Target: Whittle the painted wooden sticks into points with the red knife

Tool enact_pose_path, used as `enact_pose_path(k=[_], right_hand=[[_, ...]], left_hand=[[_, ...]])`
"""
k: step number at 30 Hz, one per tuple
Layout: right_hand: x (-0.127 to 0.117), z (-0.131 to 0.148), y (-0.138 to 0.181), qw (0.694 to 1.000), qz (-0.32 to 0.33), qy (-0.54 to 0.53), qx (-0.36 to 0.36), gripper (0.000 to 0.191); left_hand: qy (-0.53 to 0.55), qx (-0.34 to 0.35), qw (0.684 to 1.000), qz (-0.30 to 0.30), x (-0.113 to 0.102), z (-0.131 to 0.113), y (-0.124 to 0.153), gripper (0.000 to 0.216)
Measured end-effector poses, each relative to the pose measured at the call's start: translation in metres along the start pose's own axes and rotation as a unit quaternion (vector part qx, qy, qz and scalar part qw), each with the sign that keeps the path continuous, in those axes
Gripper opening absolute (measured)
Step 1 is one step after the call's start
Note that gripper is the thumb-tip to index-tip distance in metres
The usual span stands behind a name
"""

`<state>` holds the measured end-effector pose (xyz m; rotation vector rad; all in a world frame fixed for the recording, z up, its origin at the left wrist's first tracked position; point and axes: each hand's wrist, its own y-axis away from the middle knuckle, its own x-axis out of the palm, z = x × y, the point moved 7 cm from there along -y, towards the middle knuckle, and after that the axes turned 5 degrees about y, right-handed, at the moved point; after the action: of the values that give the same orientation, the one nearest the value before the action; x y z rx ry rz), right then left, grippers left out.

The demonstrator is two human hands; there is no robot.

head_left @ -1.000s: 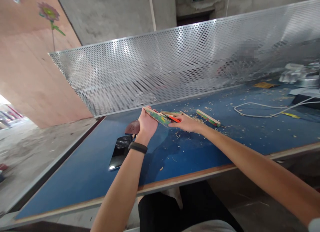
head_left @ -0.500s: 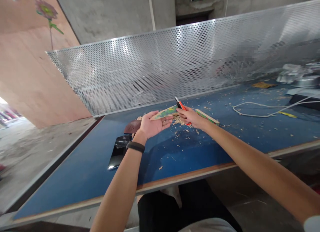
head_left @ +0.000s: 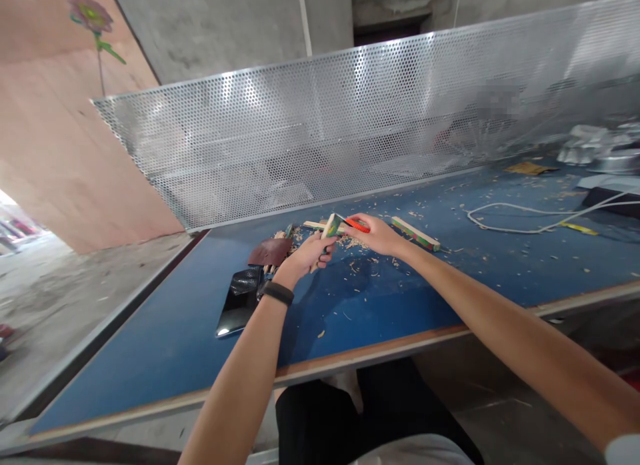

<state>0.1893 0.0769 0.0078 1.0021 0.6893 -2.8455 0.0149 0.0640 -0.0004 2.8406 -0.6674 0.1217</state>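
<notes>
My left hand (head_left: 311,251) is wrapped round a wooden stick (head_left: 331,226) with green and yellow patterned sides, its pale end tilted up. In my right hand (head_left: 376,235) is a utility knife (head_left: 358,225) with a red-orange handle, its tip close to the stick's upper end. I cannot tell whether the blade touches the wood. Behind my hands a pale strip of wood (head_left: 314,225) lies on the blue table. Wood shavings (head_left: 367,268) are scattered beneath and around my hands. Right of my right hand rests another patterned stick (head_left: 416,235).
Left of my left hand lie a dark red-brown sheet (head_left: 270,252) and a black phone-like slab (head_left: 239,305). A perforated metal screen (head_left: 280,145) borders the table's far edge. At right are a white cable (head_left: 525,230), a yellow strip (head_left: 579,229) and a brown packet (head_left: 530,168).
My left hand has gone from open-palmed to closed around the patterned stick, which now points upward. The knife in my right hand has swung from pointing away to pointing left at the stick.
</notes>
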Motion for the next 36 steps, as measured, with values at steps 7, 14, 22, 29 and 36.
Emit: enact_pose_path(k=[7, 14, 22, 29, 36], right_hand=[[-0.003, 0.006, 0.005, 0.999, 0.003, 0.042, -0.016, 0.057], [-0.001, 0.017, 0.007, 0.994, -0.004, 0.101, -0.048, 0.056], [0.001, 0.019, 0.007, 0.989, 0.007, 0.136, -0.055, 0.059], [0.003, 0.021, 0.008, 0.982, -0.003, 0.182, -0.053, 0.057], [-0.002, 0.009, 0.001, 0.971, -0.020, 0.236, -0.015, 0.060]], left_hand=[[0.009, 0.049, 0.997, -0.058, -0.007, -0.005, -0.001, 0.020], [-0.050, 0.038, 0.996, -0.071, -0.003, -0.007, 0.001, 0.021], [-0.068, 0.060, 0.992, -0.090, -0.004, -0.006, 0.000, 0.020], [-0.057, 0.087, 0.989, -0.104, -0.013, -0.002, -0.007, 0.022], [-0.009, 0.066, 0.993, -0.100, -0.014, 0.009, -0.019, 0.023]])
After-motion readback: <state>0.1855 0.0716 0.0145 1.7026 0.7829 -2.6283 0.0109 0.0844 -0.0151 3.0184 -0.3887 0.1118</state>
